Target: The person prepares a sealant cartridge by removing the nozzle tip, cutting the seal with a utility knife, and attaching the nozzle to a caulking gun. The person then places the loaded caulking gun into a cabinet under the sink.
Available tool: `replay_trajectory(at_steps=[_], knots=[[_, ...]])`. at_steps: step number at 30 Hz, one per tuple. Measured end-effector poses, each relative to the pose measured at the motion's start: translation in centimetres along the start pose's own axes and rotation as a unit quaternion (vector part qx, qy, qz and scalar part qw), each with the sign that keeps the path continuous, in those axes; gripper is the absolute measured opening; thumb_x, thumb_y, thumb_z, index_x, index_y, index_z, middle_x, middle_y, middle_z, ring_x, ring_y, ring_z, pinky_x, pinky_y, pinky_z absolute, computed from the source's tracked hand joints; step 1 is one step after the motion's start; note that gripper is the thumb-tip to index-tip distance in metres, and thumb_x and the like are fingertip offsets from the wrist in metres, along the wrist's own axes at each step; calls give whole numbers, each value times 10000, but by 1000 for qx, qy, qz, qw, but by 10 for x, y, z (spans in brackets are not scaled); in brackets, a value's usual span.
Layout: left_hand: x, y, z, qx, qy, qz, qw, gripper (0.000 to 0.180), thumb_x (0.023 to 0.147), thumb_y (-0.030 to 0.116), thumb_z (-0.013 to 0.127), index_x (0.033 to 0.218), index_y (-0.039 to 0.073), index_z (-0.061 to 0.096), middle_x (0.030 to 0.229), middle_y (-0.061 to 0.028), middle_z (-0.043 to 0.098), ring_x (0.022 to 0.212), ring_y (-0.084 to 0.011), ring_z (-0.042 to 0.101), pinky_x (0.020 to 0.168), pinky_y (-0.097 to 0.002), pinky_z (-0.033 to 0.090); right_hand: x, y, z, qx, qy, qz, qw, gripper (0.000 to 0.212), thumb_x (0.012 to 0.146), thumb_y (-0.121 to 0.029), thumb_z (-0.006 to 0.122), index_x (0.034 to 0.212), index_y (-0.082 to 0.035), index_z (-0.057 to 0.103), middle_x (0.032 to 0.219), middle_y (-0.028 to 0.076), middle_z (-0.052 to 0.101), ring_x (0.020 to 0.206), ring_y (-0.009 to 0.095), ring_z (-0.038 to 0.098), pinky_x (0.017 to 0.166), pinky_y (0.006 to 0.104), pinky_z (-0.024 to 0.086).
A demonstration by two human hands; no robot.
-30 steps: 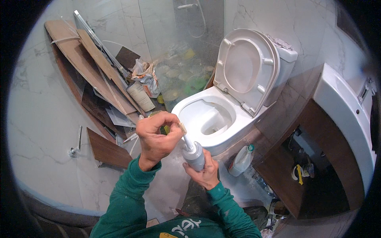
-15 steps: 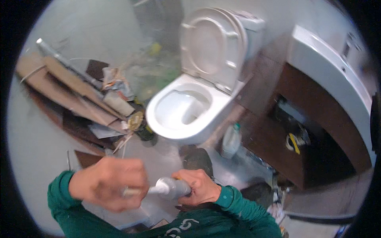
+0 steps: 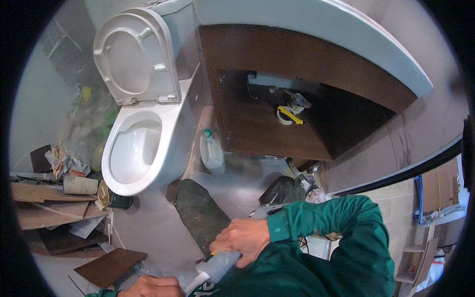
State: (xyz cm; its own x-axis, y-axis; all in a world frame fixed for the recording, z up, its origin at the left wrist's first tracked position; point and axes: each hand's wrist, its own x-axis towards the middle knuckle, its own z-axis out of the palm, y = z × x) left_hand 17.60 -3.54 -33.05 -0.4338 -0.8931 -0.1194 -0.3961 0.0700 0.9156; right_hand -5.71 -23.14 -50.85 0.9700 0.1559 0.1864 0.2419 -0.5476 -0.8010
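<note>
My right hand (image 3: pixel 241 241) is wrapped round a pale grey sealant cartridge (image 3: pixel 221 266), which slants down to the left in front of my green sweatshirt. A white nozzle (image 3: pixel 198 282) sticks out of its lower end. A bit of yellow shows beside my right fingers; what it belongs to is hidden. At the bottom edge, my left hand (image 3: pixel 151 287) is closed near the nozzle's tip and partly cut off by the picture. Whatever its fingers hold is hidden.
A toilet (image 3: pixel 133 153) with raised lid stands ahead left. Beside it is a jug with a green cap (image 3: pixel 213 153). A brown vanity (image 3: pixel 277 138) under a white basin (image 3: pixel 316 20) holds tape (image 3: pixel 284 118). Boards (image 3: pixel 54 210) and a tin (image 3: pixel 113 197) lie left.
The view has swung right, so the toilet now sits further left and more of the vanity shows. My left hand has dropped toward the bottom edge; the cartridge stays in my right hand.
</note>
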Motion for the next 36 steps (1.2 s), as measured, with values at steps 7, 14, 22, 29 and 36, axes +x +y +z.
replay_trajectory(at_steps=[7, 14, 22, 29, 36], knots=[[3, -31, -29, 10, 202, -88, 975, 124, 728, 74, 787, 797, 87, 685, 769, -24, 684, 749, -161, 699, 718, -302, 545, -48, 5, -23, -68, 105, 152, 980, 528, 728, -319, 763, 1128, -34, 568, 820, 231, 671, 761, 446, 686, 697, 533, 560], [55, -60, -61, -9, 229, 28, 973, 538, 744, 2, 723, 1265, -54, 602, 1119, -181, 717, 990, -234, 737, 863, -334, 590, -17, -15, -59, -142, 153, 235, 949, 607, 692, -276, 812, 1168, 12, 570, 876, 247, 709, 785, 424, 727, 720, 474, 595], [74, -67, -54, 159, 241, 78, 954, 153, 751, 66, 680, 873, -17, 639, 750, -140, 634, 624, -254, 635, 571, -357, 484, -4, -41, -55, -229, 150, 251, 928, 608, 719, -323, 820, 1164, -7, 552, 848, 234, 681, 727, 430, 690, 663, 510, 563], [84, -88, -41, 188, 314, 22, 930, 100, 720, -40, 634, 797, 9, 595, 710, -114, 643, 622, -243, 652, 592, -341, 509, 6, -66, -57, -376, 120, 274, 877, 669, 694, -369, 859, 1157, -3, 544, 814, 142, 595, 677, 335, 673, 609, 436, 556], [99, -118, -21, 305, 387, 153, 856, 191, 676, -82, 636, 811, 6, 532, 737, -130, 550, 603, -261, 576, 542, -349, 450, 10, -75, -63, -399, 85, 281, 869, 672, 700, -367, 856, 1159, 4, 536, 807, 141, 591, 689, 324, 676, 609, 424, 557]])
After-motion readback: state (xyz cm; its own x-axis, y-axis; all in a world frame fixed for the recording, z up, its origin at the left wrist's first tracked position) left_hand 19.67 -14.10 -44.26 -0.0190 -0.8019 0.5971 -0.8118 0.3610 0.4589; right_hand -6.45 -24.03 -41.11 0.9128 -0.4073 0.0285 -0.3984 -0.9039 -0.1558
